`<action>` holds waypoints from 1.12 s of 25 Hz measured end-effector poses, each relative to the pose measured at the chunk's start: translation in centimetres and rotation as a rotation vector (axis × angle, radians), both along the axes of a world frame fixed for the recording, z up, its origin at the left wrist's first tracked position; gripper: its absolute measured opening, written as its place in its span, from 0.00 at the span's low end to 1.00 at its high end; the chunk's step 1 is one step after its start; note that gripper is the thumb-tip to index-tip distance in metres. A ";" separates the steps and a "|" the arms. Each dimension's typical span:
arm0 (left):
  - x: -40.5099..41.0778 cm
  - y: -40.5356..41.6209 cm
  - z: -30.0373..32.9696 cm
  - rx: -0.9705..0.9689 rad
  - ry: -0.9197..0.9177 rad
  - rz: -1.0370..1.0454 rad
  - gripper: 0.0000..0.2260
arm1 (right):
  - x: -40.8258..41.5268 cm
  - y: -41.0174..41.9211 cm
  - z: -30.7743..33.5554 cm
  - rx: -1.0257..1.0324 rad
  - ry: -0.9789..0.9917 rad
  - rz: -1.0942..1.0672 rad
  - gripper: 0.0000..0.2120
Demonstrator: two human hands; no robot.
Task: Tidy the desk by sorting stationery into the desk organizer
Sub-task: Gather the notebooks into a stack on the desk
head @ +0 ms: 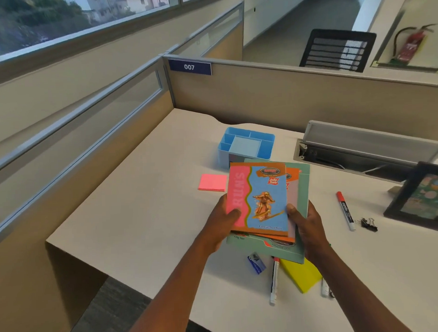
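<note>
Item in hand: stack of notebooks (pixel 264 204), left hand (pixel 222 225) and right hand (pixel 307 227) both clamped on its sides. Step: gathering books. Next: setting them beside organizer (pixel 245 146); too wide for its compartments, likely.

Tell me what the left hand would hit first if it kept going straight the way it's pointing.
Probably the blue desk organizer: the left hand, gripping the notebook stack, points up-desk toward it. Depth is unclear; the pink sticky notes lie just left.

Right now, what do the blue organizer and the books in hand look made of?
Blue organizer: likely moulded plastic, with smooth, even-coloured walls. Stack of notebooks: paper with printed card covers, slightly glossy, thin edges; both hands hold it.
</note>
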State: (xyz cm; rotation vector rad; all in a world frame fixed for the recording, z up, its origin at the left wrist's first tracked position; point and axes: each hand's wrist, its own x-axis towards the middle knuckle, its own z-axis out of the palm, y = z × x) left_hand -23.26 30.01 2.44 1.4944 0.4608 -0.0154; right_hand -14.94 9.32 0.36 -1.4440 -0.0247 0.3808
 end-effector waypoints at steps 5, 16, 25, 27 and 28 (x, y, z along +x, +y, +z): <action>1.5 -1.9 0.0 -0.057 -0.039 -0.159 0.24 | -0.1 -1.5 1.4 0.077 0.007 -0.070 0.17; 5.0 -4.6 0.3 -0.046 0.065 -0.080 0.10 | -1.3 -5.3 1.2 -0.025 -0.003 -0.127 0.25; 6.1 -12.1 -0.9 0.310 -0.023 -0.280 0.08 | -3.7 -13.3 0.9 -0.292 -0.066 -0.384 0.24; 6.4 -14.0 -1.0 0.423 -0.054 -0.369 0.09 | -4.1 -15.7 0.8 -0.334 -0.055 -0.420 0.25; 6.6 -15.1 -1.3 0.435 -0.053 -0.406 0.11 | -4.3 -17.1 0.8 -0.370 -0.045 -0.426 0.26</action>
